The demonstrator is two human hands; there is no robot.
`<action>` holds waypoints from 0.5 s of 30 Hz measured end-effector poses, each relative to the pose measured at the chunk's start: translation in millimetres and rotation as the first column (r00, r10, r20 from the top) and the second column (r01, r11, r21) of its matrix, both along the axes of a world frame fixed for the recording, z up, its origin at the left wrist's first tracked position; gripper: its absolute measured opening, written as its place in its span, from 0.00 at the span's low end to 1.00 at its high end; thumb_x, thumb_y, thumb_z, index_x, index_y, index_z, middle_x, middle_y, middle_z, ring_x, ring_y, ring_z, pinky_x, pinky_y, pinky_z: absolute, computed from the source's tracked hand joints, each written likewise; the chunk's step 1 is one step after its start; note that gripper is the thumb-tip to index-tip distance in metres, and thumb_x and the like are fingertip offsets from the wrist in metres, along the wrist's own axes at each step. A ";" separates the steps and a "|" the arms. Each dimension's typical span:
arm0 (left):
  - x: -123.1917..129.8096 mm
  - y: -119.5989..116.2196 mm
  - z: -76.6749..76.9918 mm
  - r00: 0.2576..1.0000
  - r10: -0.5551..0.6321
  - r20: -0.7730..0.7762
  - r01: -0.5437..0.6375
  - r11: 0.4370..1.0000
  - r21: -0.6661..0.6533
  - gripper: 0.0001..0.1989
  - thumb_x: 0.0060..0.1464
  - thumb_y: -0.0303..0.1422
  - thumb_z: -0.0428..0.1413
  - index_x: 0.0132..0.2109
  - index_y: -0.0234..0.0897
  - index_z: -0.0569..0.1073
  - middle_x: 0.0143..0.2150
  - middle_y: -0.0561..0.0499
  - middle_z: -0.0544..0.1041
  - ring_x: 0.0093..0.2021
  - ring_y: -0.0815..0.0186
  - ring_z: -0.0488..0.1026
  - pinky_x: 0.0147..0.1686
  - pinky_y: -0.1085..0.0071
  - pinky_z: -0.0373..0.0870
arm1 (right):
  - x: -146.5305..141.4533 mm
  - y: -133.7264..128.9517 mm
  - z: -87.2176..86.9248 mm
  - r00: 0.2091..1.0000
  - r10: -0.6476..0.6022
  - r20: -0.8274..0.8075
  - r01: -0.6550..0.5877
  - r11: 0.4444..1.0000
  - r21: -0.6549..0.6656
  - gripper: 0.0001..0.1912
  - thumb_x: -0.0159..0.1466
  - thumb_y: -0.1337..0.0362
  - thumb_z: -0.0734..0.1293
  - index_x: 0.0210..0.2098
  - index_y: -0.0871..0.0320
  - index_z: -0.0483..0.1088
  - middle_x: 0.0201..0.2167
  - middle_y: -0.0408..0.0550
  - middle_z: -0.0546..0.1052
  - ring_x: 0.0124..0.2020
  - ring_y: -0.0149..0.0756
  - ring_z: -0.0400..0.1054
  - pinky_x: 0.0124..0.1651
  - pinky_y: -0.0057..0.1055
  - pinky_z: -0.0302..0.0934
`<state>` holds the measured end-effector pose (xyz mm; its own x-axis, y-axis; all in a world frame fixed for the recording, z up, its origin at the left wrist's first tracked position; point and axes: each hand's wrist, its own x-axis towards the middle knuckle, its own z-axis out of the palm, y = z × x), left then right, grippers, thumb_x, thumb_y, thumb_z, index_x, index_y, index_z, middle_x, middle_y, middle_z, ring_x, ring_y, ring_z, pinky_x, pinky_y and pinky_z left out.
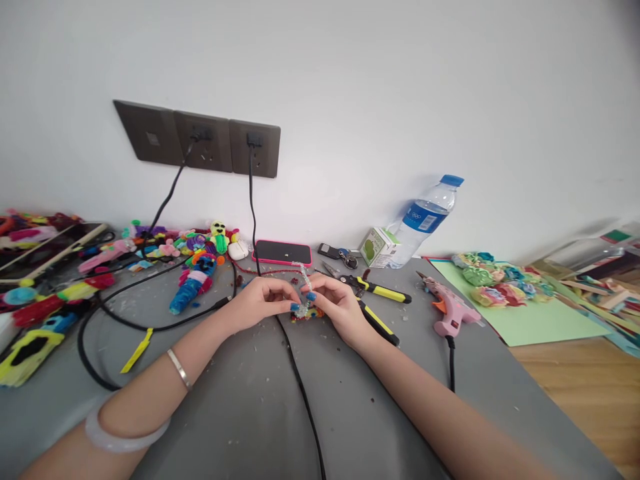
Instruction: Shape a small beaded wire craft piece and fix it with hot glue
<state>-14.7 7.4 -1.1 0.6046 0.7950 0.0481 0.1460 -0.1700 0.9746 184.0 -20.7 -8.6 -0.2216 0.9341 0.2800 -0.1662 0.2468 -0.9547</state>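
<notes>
From my remote seat I watch two hands at work over the table (240, 407), toward its far edge. The left hand (263, 303) is closed, thumb and fingertip pinching the lower part of a strand (303, 311); the right hand (343, 307) grips it slightly higher, between thumb and fingers. I judge the fingertip holds, so close together, suit something thin and bendable, one side steadying while the other shapes. The strand is between the hands, just above a small red-and-yellow piece (316, 314) they partly hide from me. The pliers (387, 292) lie with handles splayed beside the right hand, probably for easy reach, and the glue gun (451, 310) sits near the right edge, perhaps so its hot tip stays clear of the fingers. Phone (283, 253), carton (380, 247) and bottle (423, 220) stand or lie along the far edge, presumably to free working room. The strand looks whitish, silvery and fuzzy, its upper end curving over leftward, its lower end bunched; whether that closes into a loop I cannot tell.
</notes>
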 end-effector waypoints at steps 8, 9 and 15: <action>-1.7 0.1 3.2 0.998 -0.066 0.013 0.067 0.996 -0.061 0.07 0.51 0.35 0.61 0.35 0.36 0.80 0.32 0.47 0.79 0.30 0.66 0.71 0.30 0.72 0.65 | -0.3 -1.5 3.6 0.991 0.131 -0.032 -0.131 0.991 -0.006 0.06 0.59 0.57 0.73 0.35 0.50 0.80 0.43 0.49 0.78 0.45 0.38 0.72 0.47 0.37 0.68; -1.7 0.1 3.3 0.998 -0.068 0.013 0.068 0.996 -0.063 0.07 0.51 0.34 0.61 0.35 0.36 0.80 0.32 0.47 0.79 0.30 0.66 0.71 0.30 0.73 0.65 | 0.1 -1.3 3.1 0.989 0.140 -0.036 -0.141 0.990 -0.014 0.06 0.59 0.58 0.73 0.35 0.50 0.80 0.44 0.49 0.79 0.46 0.39 0.72 0.48 0.37 0.68; -3.4 1.8 3.5 0.993 -0.108 -0.038 0.105 0.991 -0.080 0.10 0.51 0.37 0.61 0.36 0.34 0.80 0.33 0.47 0.79 0.31 0.66 0.71 0.31 0.72 0.65 | 3.6 1.9 -0.5 0.976 0.213 -0.046 -0.215 0.976 -0.043 0.06 0.59 0.59 0.73 0.36 0.50 0.80 0.47 0.49 0.79 0.45 0.38 0.74 0.47 0.37 0.68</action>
